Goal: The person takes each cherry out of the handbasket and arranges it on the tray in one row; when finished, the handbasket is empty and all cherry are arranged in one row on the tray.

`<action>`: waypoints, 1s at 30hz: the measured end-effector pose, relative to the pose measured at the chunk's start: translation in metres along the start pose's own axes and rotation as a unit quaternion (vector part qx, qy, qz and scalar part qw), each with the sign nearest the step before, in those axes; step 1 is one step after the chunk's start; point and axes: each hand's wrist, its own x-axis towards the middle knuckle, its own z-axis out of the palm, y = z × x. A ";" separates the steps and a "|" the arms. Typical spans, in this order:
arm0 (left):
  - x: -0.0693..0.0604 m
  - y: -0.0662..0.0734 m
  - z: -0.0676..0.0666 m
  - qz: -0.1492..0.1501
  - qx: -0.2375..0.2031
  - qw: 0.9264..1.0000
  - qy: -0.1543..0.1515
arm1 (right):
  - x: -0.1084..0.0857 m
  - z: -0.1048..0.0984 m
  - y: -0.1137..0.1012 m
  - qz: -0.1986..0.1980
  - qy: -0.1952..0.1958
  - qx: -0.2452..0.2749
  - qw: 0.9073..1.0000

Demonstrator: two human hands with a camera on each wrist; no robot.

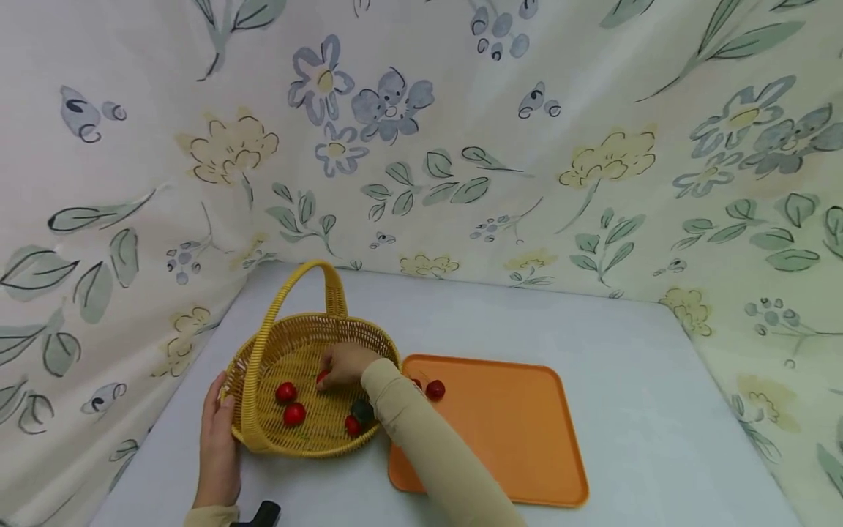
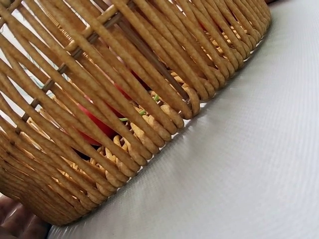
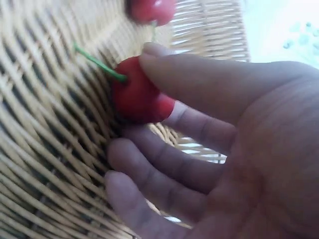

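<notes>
Right hand (image 1: 347, 364), fingers (image 3: 204, 127) pinching red cherry (image 3: 132, 94), in wicker basket (image 1: 303, 333), left hand (image 1: 220, 445) against basket, hold unclear

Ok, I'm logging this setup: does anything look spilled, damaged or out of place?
Nothing stands out: the basket sits upright on the table, red cherries lie in it and on the orange tray, and no damage shows, though the right sleeve hides part of the tray.

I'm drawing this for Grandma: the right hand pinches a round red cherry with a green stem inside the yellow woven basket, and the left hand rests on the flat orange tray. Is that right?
Not quite: the left hand rests against the side of the yellow woven basket, not on the flat orange tray, as the head view shows. The rest is right.
</notes>
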 end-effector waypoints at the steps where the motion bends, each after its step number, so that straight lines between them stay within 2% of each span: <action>1: 0.000 -0.001 0.000 -0.001 -0.001 1.000 0.000 | 0.000 0.001 0.004 -0.005 0.000 0.010 1.000; 5: 0.000 -0.003 0.002 -0.004 0.002 1.000 0.001 | -0.003 -0.005 0.017 -0.022 0.014 0.066 0.998; 7: 0.001 -0.005 0.002 -0.003 0.004 1.000 -0.003 | -0.005 -0.009 0.023 -0.022 0.016 0.071 0.997; 13: 0.001 -0.005 0.000 0.002 0.018 1.000 -0.002 | -0.002 -0.009 0.021 -0.032 -0.020 0.010 0.999; 18: -0.001 -0.003 0.001 -0.002 0.009 1.000 -0.006 | 0.000 -0.002 0.012 -0.025 -0.033 -0.003 0.999; 21: -0.001 -0.003 0.000 -0.001 0.010 1.000 -0.007 | -0.005 -0.009 0.007 -0.028 -0.011 0.008 1.000; 24: 0.000 -0.003 -0.001 0.002 0.016 1.000 -0.003 | -0.012 -0.029 0.001 -0.049 0.031 0.045 0.997; 27: 0.000 -0.003 -0.002 0.004 0.018 1.000 0.000 | -0.026 -0.052 -0.003 -0.071 0.066 0.083 0.992; 30: -0.001 -0.002 -0.002 -0.002 0.016 1.000 0.002 | -0.043 -0.064 0.001 -0.078 0.080 0.099 0.989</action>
